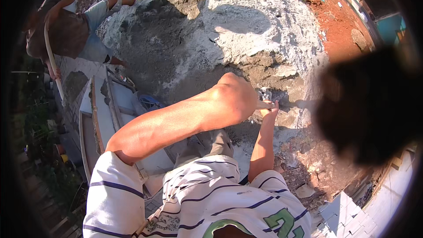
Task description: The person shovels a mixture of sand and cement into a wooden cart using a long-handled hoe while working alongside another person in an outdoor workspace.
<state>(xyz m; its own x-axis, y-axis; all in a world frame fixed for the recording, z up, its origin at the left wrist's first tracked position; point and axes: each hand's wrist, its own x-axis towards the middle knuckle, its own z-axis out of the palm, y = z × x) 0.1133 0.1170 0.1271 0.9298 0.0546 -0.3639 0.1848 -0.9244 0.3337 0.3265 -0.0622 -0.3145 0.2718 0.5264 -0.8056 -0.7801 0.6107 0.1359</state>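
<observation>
My left hand (233, 99) is in a fist in front of my chest, its arm bent across the view. Just right of it shows a short length of pale wooden handle (263, 105), which the fist closes around. My right hand (269, 111) grips the same handle close by, partly hidden behind it. The tool's head cannot be made out. Beyond both hands rises a mound of whitish-grey powder and sand (246, 22), with darker, damp-looking material (152, 39) on its left side.
At the left, another person (61, 26) bends over, holding a long wooden handle (52, 57). A pale, wood-edged frame (94, 123) lies below that person. Rubble (304, 163) and stacked pale tiles (348, 216) lie right. A blurred dark shape (370, 105) blocks the right side.
</observation>
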